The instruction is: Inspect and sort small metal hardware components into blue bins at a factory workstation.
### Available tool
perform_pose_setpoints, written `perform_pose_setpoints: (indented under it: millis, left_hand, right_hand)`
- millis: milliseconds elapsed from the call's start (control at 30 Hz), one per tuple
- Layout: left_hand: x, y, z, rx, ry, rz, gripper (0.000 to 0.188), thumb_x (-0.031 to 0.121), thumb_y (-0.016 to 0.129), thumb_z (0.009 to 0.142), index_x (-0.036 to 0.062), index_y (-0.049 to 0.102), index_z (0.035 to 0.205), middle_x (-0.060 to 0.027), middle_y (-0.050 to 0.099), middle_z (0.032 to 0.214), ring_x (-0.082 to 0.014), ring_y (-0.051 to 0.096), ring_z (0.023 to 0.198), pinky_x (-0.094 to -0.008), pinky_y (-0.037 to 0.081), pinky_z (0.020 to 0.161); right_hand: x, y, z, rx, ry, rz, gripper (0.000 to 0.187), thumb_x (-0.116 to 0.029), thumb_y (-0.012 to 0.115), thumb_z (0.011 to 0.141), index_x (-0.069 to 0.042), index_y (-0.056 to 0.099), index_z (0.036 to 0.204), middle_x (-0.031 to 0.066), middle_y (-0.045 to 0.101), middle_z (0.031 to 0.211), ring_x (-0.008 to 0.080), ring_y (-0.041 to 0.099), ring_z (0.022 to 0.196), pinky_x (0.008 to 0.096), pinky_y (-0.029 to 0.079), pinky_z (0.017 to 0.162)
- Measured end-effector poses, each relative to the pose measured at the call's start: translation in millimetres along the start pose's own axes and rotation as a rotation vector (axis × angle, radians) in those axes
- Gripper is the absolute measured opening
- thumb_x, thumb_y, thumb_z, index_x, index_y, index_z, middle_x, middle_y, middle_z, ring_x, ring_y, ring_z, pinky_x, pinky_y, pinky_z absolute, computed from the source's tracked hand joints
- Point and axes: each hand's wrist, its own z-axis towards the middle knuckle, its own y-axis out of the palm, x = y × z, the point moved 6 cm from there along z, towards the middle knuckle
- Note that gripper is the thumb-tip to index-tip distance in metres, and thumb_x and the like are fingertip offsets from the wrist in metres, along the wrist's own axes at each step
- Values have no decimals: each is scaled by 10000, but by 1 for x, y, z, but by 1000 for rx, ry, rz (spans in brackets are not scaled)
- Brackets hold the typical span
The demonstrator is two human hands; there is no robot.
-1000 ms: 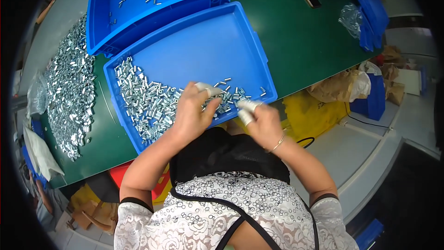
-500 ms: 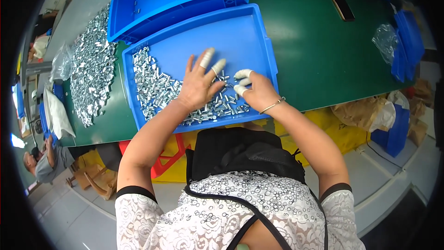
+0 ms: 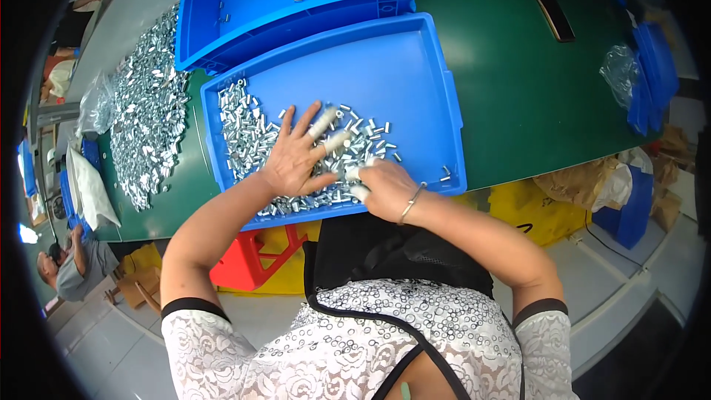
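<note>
The near blue tray (image 3: pixel 370 67) holds metal cylinders (image 3: pixel 243 130) heaped left and near, long axes pointing every way; the far blue bin (image 3: pixel 311 21) holds some too. Left hand (image 3: pixel 294 161): grip spread; right hand (image 3: pixel 386 189): grip too unclear to tell.

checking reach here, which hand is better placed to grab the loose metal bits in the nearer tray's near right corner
Likely the right hand: it is closer to those loose metal bits. The left hand is farther left, spread over piled pieces, with the right in between.
</note>
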Motion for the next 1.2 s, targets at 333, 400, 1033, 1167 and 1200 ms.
perform_pose_setpoints:
  millis: [333, 400, 1033, 1167, 1200]
  left_hand:
    - [-41, -16, 15, 303, -259, 7, 550, 398, 530, 824, 177, 435, 1319, -182, 282, 1419, -376, 188, 1339, -610, 105, 1045]
    - [-39, -13, 4, 363, -292, -4, 534, 373, 540, 825, 164, 448, 1308, -184, 288, 1415, -377, 192, 1337, -607, 108, 1046]
    - [35, -3, 82, 347, -322, -371, 110, 128, 646, 756, 32, 607, 792, -107, 580, 668, -304, 603, 598, -397, 470, 542]
    - [35, 2, 99, 273, -410, -360, 188, 146, 671, 743, 14, 629, 870, -133, 596, 655, -331, 594, 571, -410, 468, 535]
    - [34, 1, 101, 243, -437, -385, 196, 146, 674, 738, 10, 628, 871, -141, 607, 666, -336, 599, 591, -409, 474, 546]
  right_hand:
    - [-15, -8, 30, 503, -9, -70, 195, -68, 607, 768, -69, 637, 960, 187, 557, 1022, 358, 545, 917, 419, 450, 780]
    - [-32, 0, 19, 462, -102, -141, 185, -69, 607, 768, -70, 645, 949, 182, 539, 1119, 355, 533, 972, 394, 455, 804]
    - [52, -74, -46, 595, 258, -147, 145, -84, 707, 705, -19, 670, 831, 129, 619, 726, 238, 585, 603, 329, 478, 568]
    - [64, -75, -49, 512, 278, -80, 173, -114, 706, 704, -3, 658, 829, 169, 613, 737, 279, 596, 646, 361, 484, 595]
    - [65, -75, -46, 470, 283, -49, 178, -134, 694, 716, -1, 650, 826, 190, 611, 758, 317, 601, 679, 395, 486, 617]
